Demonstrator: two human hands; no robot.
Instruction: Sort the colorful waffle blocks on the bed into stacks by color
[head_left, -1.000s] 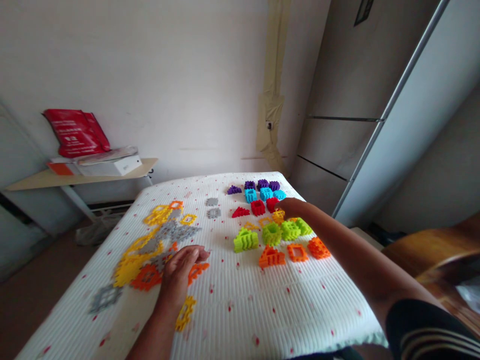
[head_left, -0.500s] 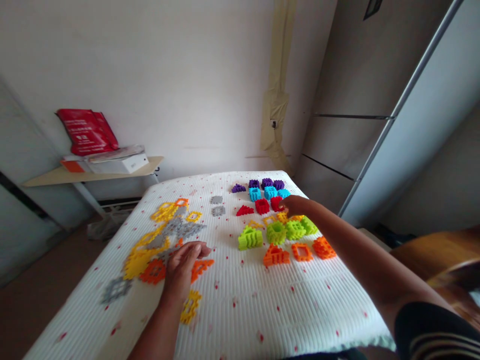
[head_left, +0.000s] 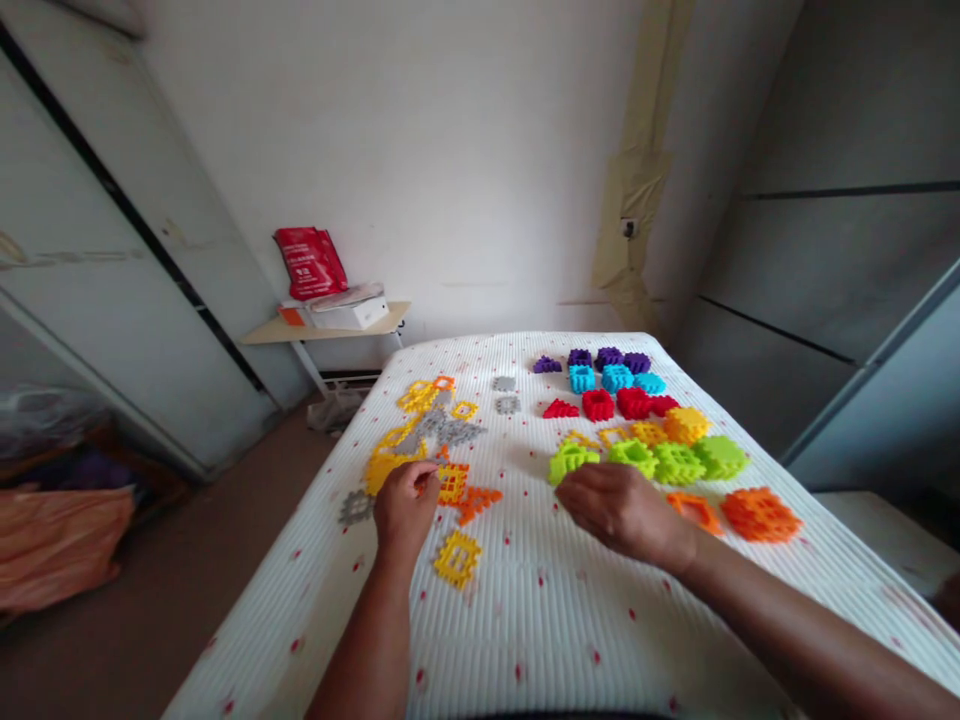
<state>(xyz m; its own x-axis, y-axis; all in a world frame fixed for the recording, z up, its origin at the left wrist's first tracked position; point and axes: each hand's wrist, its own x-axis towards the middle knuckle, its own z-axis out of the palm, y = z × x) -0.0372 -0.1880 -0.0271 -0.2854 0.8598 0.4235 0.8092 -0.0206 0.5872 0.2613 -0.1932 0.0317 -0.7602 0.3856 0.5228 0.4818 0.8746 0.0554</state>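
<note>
Inspection is starting at the windowed yellow piece, which is sitting among the flat pieces on the left part of the white cover, with orange showing along its upper edge. The left hand is curling inward, thumb and forefinger drawn nearly together, and its fingertips are reaching the near-left edge of that piece; whether they are gripping it or only resting against it, I cannot tell. The right hand is hanging just before the green stacks, knuckles up, fingers bunched and pointing left; its palm side is facing away, so I cannot tell whether it is holding anything. An orange triangular piece is lying just beside the windowed one, and a yellow square piece is lying nearer the wearer. Beyond the green, a yellow stack, red stacks, blue stacks and purple stacks are standing in rows. Against the frame half a second ago, the right hand is no longer reaching in by the red and yellow pieces, the yellow stack is now showing uncovered, and the whole view is sitting turned further left
</note>
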